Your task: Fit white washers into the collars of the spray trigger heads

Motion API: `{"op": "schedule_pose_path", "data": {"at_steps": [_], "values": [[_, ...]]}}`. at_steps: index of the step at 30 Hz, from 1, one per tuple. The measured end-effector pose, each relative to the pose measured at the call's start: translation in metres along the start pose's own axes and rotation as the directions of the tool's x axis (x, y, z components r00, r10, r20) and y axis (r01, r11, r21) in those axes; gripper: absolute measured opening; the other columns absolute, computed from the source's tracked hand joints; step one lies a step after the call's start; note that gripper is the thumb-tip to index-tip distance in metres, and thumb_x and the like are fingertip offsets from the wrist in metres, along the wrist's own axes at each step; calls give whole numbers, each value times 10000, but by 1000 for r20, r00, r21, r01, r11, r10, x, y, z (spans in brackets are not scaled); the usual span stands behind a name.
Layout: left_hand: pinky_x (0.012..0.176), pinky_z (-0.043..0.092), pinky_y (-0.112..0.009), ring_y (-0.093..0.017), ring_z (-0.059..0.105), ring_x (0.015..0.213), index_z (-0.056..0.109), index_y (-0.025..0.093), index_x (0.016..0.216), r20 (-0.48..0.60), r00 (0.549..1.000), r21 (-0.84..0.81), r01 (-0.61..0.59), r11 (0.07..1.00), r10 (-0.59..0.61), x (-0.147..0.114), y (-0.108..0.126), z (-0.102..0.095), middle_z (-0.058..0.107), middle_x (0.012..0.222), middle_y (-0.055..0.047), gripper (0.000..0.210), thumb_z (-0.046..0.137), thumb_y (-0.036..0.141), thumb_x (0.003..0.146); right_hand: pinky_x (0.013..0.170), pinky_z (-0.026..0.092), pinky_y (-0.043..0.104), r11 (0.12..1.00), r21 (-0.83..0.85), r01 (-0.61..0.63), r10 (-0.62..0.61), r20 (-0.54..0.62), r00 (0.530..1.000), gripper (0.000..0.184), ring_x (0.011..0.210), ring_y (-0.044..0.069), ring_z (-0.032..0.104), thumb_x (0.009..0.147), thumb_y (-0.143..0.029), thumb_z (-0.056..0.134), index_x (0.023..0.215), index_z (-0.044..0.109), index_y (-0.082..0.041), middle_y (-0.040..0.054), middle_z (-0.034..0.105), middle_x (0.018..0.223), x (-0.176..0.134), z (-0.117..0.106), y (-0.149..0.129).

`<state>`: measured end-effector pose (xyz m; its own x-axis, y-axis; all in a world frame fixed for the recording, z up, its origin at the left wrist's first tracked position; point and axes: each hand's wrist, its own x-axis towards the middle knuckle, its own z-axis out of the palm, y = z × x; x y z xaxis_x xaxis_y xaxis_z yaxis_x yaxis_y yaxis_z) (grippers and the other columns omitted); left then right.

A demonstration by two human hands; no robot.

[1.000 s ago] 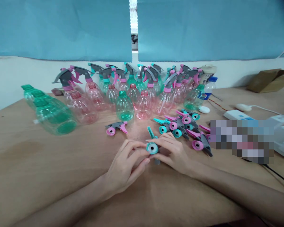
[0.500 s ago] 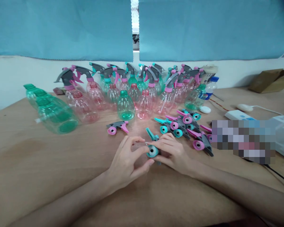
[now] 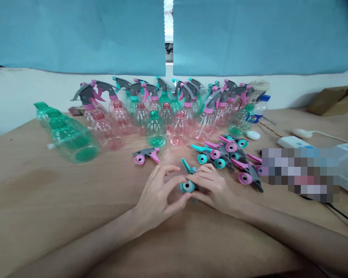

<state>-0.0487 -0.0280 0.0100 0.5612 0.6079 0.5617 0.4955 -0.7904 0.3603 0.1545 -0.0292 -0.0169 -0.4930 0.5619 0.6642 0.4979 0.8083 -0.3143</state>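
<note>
- Right hand (image 3: 213,189): closed around the teal-and-grey spray head (image 3: 187,187), gripping it from the right side.
- Left hand (image 3: 158,197): fingers curved, palm turned toward the right hand. The thumb and index finger bracket the teal collar above and below; whether they grip it firmly cannot be told.
- Spray head position: located between the two hands, just above the near part of the wooden table (image 3: 46,216). The round collar opening faces the viewer; the teal trigger points up and to the left.
- Single pink-and-grey spray head (image 3: 146,155): lies on the table beyond the left hand, apart from the others.
- Pile of spray heads (image 3: 220,153): pink and teal units, lying against one another beyond and to the right of the right hand.
- Open-necked bottles: a green bottle (image 3: 156,131) and a pink bottle (image 3: 179,131) stand side by side in the front row; further green bottles (image 3: 72,141) are grouped at the left.
- Fitted spray bottles (image 3: 207,121): stand behind, with pink or teal collars.
- Right side of table: a blue-capped drink bottle (image 3: 260,110), a round white object (image 3: 253,135) and a brown cardboard box (image 3: 333,102) near the wall.
- Blue curtains (image 3: 75,34): hang across the background.
</note>
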Motion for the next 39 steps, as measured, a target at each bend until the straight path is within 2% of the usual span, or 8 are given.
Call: {"op": "schedule_pose_path", "data": {"at_steps": [4, 9, 15, 18, 22, 27, 31, 39], "values": [[825, 482, -375, -223, 510, 970, 625, 180, 881, 1, 1000, -2, -24, 1000, 24, -1, -1, 1, 525, 1021, -87, 93, 581, 253, 844, 771, 396, 363, 1000, -3, 9, -9, 20, 1000, 259, 768, 175, 578, 920, -361, 514, 1078, 617, -184, 33, 687, 807, 0, 1, 0], [844, 487, -377, -226, 498, 1015, 611, 191, 1022, 35, 993, -81, -111, 991, 114, -4, -2, 0, 501, 1108, -98, 200, 603, 264, 836, 755, 395, 359, 998, -7, -56, 56, 2, 998, 272, 770, 177, 574, 899, -360, 556, 1114, 609, -202, 38, 700, 858, 0, -1, 1], [834, 492, -374, -224, 501, 1031, 618, 197, 979, 28, 1000, -78, 9, 997, -7, 0, -7, 0, 476, 1090, -90, 136, 573, 241, 859, 762, 387, 361, 999, 12, -43, 43, 7, 999, 273, 750, 171, 560, 895, -371, 558, 1065, 616, -167, 32, 687, 809, 1, 0, 0], [823, 494, -363, -215, 502, 988, 615, 177, 878, 51, 997, -80, -51, 995, 55, 1, -7, -1, 476, 1045, -84, 79, 604, 242, 834, 772, 380, 361, 1000, 6, 5, -5, 25, 1000, 260, 773, 175, 564, 908, -369, 535, 1054, 618, -170, 35, 685, 806, 1, 2, 0], [816, 502, -358, -220, 495, 1000, 604, 183, 1038, 58, 988, -87, -140, 986, 146, -1, -7, -3, 476, 1102, -101, 227, 616, 258, 825, 760, 376, 345, 999, -4, -48, 48, -3, 999, 287, 785, 172, 558, 870, -372, 596, 1076, 611, -172, 31, 693, 845, 1, 1, 1], [799, 512, -327, -214, 512, 1022, 602, 202, 1062, 56, 995, -88, -76, 993, 81, -1, -6, -3, 499, 1097, -88, 210, 575, 239, 856, 796, 346, 360, 997, -49, -62, 62, -10, 998, 283, 789, 174, 578, 892, -370, 569, 1072, 621, -158, 34, 701, 833, 3, 0, -2], [835, 490, -320, -178, 546, 952, 604, 199, 986, -35, 999, -25, 11, 1000, -12, 0, -11, -5, 534, 991, -56, 150, 473, 187, 914, 850, 303, 382, 988, -121, -99, 96, -32, 995, 299, 830, 185, 592, 851, -433, 610, 1016, 648, -186, 23, 710, 824, 4, -2, -6], [916, 437, -412, -265, 523, 1037, 591, 179, 1024, -255, 958, 367, 221, 903, -131, 12, -74, -27, 544, 1034, -101, 239, 531, 357, 876, 957, 242, 457, 897, -415, -152, 72, -201, 977, 285, 858, 214, 574, 849, -348, 603, 1103, 622, -220, 23, 702, 862, 8, -30, 15]]}}
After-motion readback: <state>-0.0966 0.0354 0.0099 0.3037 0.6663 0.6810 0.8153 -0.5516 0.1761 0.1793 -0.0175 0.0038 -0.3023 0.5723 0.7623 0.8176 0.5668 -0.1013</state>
